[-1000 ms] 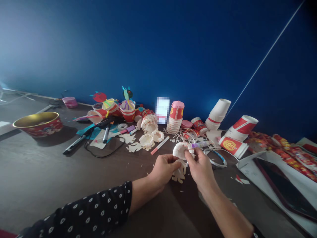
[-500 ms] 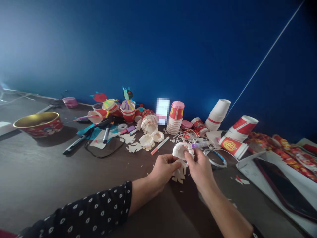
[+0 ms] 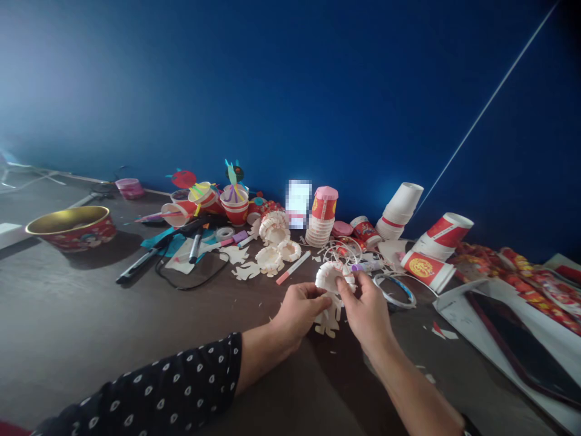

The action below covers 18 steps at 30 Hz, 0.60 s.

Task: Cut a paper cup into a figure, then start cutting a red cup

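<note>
White paper cup, its wall cut into strips, is pinched between the left hand and right hand, close together above the table, with more cut cups lying beyond and a stack of whole cups behind them.

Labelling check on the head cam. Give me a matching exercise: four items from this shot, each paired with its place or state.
Items:
1. Pink-tipped marker
2. White cup stack
3. Frilled paper cup
4. Gold-lined bowl

Places or states:
A. Held between the left hand and right hand
B. Lying on the table just beyond the left hand
C. Far left on the table, red outside
D. Upright near the blue wall, under a red cup

Pairs: 1-B, 2-D, 3-A, 4-C
</note>
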Tool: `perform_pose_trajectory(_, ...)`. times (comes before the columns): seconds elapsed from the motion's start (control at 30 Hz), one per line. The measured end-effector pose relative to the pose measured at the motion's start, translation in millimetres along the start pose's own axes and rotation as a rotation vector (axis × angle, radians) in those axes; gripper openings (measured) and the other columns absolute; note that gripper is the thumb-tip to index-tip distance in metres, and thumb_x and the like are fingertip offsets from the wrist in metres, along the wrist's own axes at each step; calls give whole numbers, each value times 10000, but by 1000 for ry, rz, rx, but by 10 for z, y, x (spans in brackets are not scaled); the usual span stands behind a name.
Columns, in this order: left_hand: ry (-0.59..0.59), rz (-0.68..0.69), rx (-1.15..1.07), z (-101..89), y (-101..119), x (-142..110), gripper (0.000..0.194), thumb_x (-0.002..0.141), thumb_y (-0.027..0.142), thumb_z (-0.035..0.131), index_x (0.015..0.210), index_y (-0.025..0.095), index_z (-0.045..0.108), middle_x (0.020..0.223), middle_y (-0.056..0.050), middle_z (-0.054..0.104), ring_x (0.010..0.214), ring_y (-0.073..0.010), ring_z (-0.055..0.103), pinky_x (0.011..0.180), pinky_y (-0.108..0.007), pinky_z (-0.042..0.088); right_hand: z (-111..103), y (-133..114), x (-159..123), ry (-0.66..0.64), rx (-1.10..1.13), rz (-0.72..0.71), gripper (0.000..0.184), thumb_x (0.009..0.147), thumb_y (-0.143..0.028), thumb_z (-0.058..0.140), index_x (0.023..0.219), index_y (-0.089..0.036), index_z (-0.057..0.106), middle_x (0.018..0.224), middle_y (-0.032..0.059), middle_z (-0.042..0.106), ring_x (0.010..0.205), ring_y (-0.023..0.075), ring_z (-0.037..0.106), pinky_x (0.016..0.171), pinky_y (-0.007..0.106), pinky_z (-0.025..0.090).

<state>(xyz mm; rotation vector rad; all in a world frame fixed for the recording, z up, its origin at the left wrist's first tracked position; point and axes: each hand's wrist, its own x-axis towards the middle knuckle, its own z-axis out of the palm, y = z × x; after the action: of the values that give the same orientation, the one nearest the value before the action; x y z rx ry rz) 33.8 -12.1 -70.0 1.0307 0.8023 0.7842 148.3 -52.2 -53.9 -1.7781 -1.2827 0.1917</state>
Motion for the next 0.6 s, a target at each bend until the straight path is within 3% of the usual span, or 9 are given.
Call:
perform_pose_trajectory(0.33,18,-1,-50,0,6,-9,188,566,258,690,642,114,596,560,-23,614,466,-109,543,465,-221,423,5,-6,-5,4,-2,-2,194,781,-377,488,757,-192,542,662,45,640,594,202,581,549,279,413)
perform_pose_trajectory(0.6,3,13,-55,4,8,12,294,606,340,682,739,82,644,598,-49,633,458,-102,540,463,-218,429,25,-4,-21,-13,39,-20,200,785,-385,497,782,-191,547,648,33,649,562,194,579,523,266,410)
